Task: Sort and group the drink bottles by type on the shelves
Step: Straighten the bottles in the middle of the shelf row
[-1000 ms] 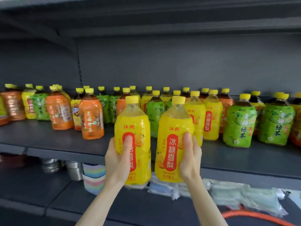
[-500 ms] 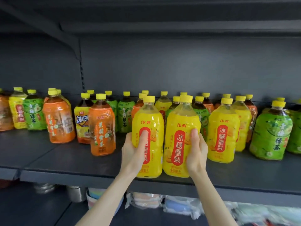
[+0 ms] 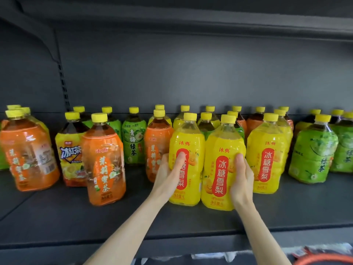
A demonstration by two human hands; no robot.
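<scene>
Two yellow pear-drink bottles stand side by side on the dark shelf [image 3: 57, 222], each with a red label and a yellow cap. My left hand [image 3: 168, 173] grips the left yellow bottle [image 3: 188, 142] from its left side. My right hand [image 3: 241, 176] grips the right yellow bottle [image 3: 222, 150] from its right side. A third yellow pear bottle [image 3: 267, 153] stands just to their right, with another behind it. Orange jasmine-tea bottles [image 3: 104, 159] stand to the left, and green-tea bottles [image 3: 313, 155] to the right.
A yellow-and-blue iced-tea bottle [image 3: 70, 150] stands among the orange ones at left. Mixed green, orange and yellow bottles fill the back row. The upper shelf [image 3: 191, 22] hangs overhead. Plastic-wrapped goods and an orange hose [image 3: 322, 260] show below the shelf edge.
Both hands carried the two yellow bottles up from below the shelf edge and further in; the bottles now stand on the shelf next to the other yellow ones. The camera moved closer.
</scene>
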